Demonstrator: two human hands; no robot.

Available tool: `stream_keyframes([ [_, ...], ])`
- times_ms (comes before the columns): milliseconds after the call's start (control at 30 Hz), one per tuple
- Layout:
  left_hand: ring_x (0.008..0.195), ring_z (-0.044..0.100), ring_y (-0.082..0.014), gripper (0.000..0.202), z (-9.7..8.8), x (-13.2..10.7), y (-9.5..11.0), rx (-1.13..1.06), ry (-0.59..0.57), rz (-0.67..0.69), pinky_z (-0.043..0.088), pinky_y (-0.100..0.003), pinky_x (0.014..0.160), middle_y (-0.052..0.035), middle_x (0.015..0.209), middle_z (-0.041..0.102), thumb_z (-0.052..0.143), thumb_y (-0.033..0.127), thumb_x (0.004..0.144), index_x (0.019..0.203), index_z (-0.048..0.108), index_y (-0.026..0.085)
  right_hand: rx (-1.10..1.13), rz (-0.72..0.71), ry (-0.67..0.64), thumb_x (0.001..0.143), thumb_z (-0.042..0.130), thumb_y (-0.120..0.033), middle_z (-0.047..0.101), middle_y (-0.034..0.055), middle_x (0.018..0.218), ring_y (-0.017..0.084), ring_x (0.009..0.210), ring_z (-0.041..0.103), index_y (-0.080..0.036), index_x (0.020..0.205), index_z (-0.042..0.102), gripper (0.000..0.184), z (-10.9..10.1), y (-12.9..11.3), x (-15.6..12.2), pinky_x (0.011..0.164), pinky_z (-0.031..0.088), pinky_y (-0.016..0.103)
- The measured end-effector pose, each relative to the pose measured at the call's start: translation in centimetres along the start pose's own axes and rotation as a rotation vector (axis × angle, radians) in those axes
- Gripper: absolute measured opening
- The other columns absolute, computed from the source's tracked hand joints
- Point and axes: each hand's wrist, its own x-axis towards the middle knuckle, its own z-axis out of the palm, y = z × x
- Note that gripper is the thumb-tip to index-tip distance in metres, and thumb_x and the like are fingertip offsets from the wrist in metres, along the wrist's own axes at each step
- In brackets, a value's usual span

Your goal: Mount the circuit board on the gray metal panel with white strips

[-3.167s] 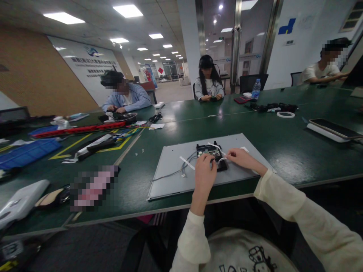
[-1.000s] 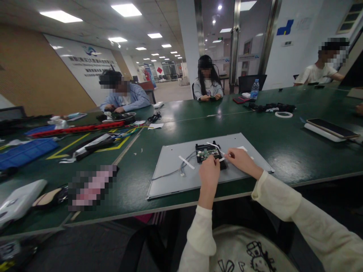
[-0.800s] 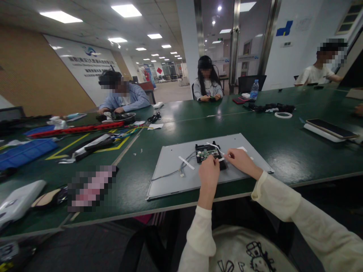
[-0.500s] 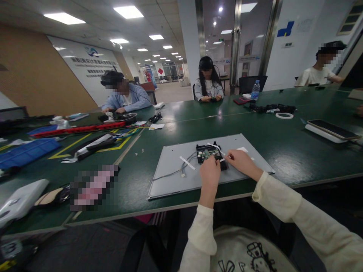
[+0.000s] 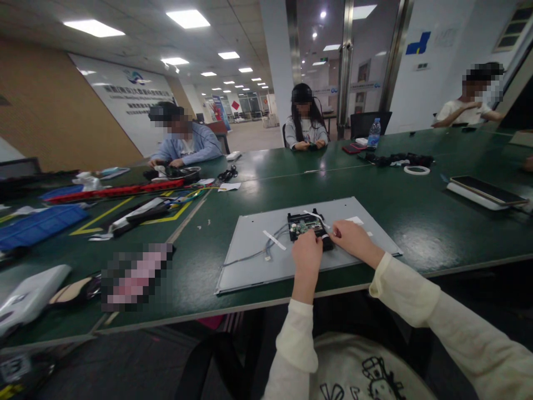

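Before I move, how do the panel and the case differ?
The panel is pale grey; the case is black. The panel is far larger; the case covers only part of it. The panel lies on the table; the case sits on the panel, holding a green board. Both look roughly rectangular.

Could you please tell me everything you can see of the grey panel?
The panel is a flat, light grey sheet, perhaps metal, with small dark holes near its far edge. It lies flat and slightly askew on the green table, by the near edge. A black frame sits on it; a grey cable crosses its left part beneath a white strip. The left hand and right hand are over it; I cannot tell whether they touch it.
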Motion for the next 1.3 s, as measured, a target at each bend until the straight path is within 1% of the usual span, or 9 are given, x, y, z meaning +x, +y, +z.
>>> stream_keyframes([
  [300,0.083,0.067,-0.0229,0.017,-0.5,-0.3,-0.2,-0.016,0.009,-0.029,0.045,-0.029,0.067,-0.009,0.086,0.069,0.052,0.031,0.09,0.094,0.063,0.018,-0.034,0.037,0.008,0.085,0.059,-0.033,0.061,0.0027,0.079,0.016,0.073,0.054,-0.02,0.074,0.052,0.018,-0.6,-0.1,-0.2,0.059,0.025,0.027],
  [567,0.082,0.067,-0.0233,0.016,-0.8,-0.6,-0.7,0.021,0.031,-0.039,0.043,-0.029,0.066,-0.0096,0.085,0.069,0.05,0.027,0.091,0.095,0.063,0.018,-0.093,0.061,0.006,0.084,0.055,-0.02,0.062,0.0047,0.083,0.017,0.078,0.054,-0.019,0.078,0.053,0.007,-1.1,0.2,-0.5,0.062,0.027,0.028],
  [833,0.08,0.067,-0.0231,0.016,-1.2,-0.9,-0.7,0.026,0.035,-0.053,0.042,-0.028,0.065,-0.0099,0.084,0.07,0.048,0.023,0.091,0.094,0.063,0.018,-0.109,0.058,-0.012,0.086,0.053,-0.019,0.061,0.0056,0.083,0.018,0.079,0.053,-0.019,0.079,0.054,0.007,-1.2,0.1,-0.6,0.062,0.027,0.028],
  [933,0.081,0.066,-0.0224,0.016,-1.1,-1.0,-0.8,0.03,0.043,-0.054,0.041,-0.027,0.065,-0.0095,0.084,0.07,0.048,0.024,0.091,0.094,0.063,0.019,-0.098,0.054,-0.01,0.086,0.052,-0.019,0.061,0.0061,0.084,0.019,0.08,0.054,-0.019,0.079,0.054,0.007,-1.2,0.1,-0.6,0.063,0.029,0.028],
  [1033,0.078,0.066,-0.0215,0.015,-1.1,-1.0,-0.9,0.004,0.06,-0.064,0.039,-0.027,0.063,-0.0083,0.081,0.069,0.048,0.024,0.091,0.092,0.062,0.019,-0.043,0.048,0.044,0.087,0.05,-0.018,0.06,0.0059,0.084,0.019,0.08,0.054,-0.019,0.079,0.054,0.008,-1.4,0.2,-0.6,0.067,0.034,0.028],
  [1100,0.074,0.064,-0.0201,0.016,-1.3,-1.1,-1.0,-0.045,0.112,-0.075,0.037,-0.026,0.062,-0.0064,0.076,0.068,0.047,0.026,0.092,0.089,0.061,0.02,0.052,-0.004,0.104,0.088,0.05,-0.02,0.06,0.006,0.087,0.019,0.083,0.054,-0.019,0.082,0.055,0.008,-1.6,0.1,-0.6,0.074,0.038,0.029],
  [1167,0.071,0.063,-0.0176,0.018,-1.6,-1.3,-1.1,-0.123,0.214,-0.083,0.036,-0.025,0.062,-0.0039,0.073,0.066,0.045,0.028,0.093,0.086,0.059,0.02,0.188,-0.145,0.133,0.089,0.052,-0.025,0.061,0.0077,0.098,0.019,0.093,0.055,-0.018,0.092,0.058,0.009,-1.9,-0.2,-0.9,0.084,0.041,0.03],
  [1233,0.067,0.06,-0.0147,0.021,-2.0,-1.4,-1.3,-0.222,0.329,-0.088,0.035,-0.024,0.062,-0.0014,0.07,0.063,0.044,0.031,0.094,0.082,0.057,0.02,0.305,-0.349,0.088,0.088,0.057,-0.033,0.058,0.0108,0.117,0.022,0.111,0.052,-0.018,0.109,0.058,0.026,-2.3,-0.7,-1.2,0.096,0.04,0.035],
  [1300,0.063,0.056,-0.0121,0.024,-2.2,-1.6,-1.4,-0.325,0.417,-0.084,0.035,-0.022,0.062,0.0005,0.066,0.06,0.043,0.032,0.095,0.078,0.055,0.02,0.354,-0.522,-0.014,0.084,0.063,-0.042,0.048,0.0123,0.136,0.025,0.128,0.041,-0.02,0.126,0.054,0.048,-2.7,-1.4,-1.6,0.106,0.034,0.04],
])
